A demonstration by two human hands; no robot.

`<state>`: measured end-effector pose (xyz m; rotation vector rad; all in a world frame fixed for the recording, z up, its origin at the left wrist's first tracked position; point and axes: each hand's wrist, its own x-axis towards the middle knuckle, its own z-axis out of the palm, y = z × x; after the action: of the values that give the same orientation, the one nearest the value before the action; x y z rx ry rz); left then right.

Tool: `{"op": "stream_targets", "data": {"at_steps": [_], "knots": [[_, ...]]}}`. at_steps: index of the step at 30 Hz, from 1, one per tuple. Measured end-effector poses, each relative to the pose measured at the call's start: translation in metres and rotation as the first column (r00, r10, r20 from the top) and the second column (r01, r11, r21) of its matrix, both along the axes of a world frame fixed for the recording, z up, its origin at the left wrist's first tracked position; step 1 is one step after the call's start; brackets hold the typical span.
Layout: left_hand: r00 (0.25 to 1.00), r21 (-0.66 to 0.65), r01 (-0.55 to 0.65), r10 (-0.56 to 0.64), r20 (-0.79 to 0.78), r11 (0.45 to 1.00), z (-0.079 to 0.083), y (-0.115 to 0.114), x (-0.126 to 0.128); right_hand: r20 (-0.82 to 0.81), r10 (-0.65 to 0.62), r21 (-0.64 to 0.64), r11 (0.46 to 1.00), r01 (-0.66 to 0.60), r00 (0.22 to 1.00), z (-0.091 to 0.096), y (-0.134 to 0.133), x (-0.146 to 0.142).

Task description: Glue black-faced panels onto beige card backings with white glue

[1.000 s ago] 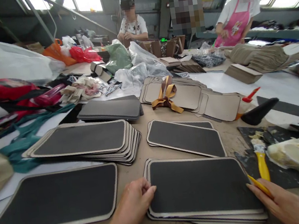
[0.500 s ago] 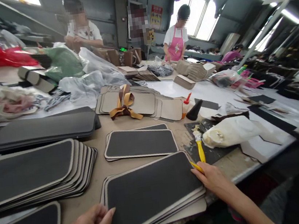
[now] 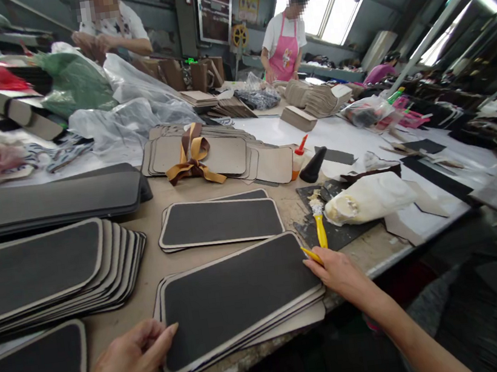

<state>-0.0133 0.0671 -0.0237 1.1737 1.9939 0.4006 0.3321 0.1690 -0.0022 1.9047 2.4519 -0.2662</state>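
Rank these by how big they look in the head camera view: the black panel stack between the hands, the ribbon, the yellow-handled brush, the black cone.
1. Black panel stack, also nearest the camera.
2. Ribbon.
3. Yellow-handled brush and black cone: too alike to rank, and the cone lies farther off.

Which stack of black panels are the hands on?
The front stack at the table edge: left hand on its left end, right hand on its right corner. Others lie untouched.

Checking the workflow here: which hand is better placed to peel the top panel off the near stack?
Probably the left hand: empty, fingertips at the stack edge. The right hand holds a yellow stick.
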Motion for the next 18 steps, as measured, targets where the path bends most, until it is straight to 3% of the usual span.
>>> {"op": "stream_targets", "data": {"at_steps": [5,11,18], "knots": [[1.0,-0.003,-0.003,0.003,-0.014,1.0,0.007,0.002,0.002,-0.004,0.022,0.013,1.0,-0.022,1.0,-0.007,0.002,0.003],[0.998,0.068,-0.021,0.017,0.055,0.997,0.018,0.003,0.007,-0.071,0.043,0.118,0.992,-0.034,0.997,-0.037,0.011,0.023],[0.997,0.094,-0.063,0.059,0.048,0.994,0.024,0.003,0.007,-0.138,0.006,0.055,0.998,0.001,0.99,-0.047,0.022,0.034]]}}
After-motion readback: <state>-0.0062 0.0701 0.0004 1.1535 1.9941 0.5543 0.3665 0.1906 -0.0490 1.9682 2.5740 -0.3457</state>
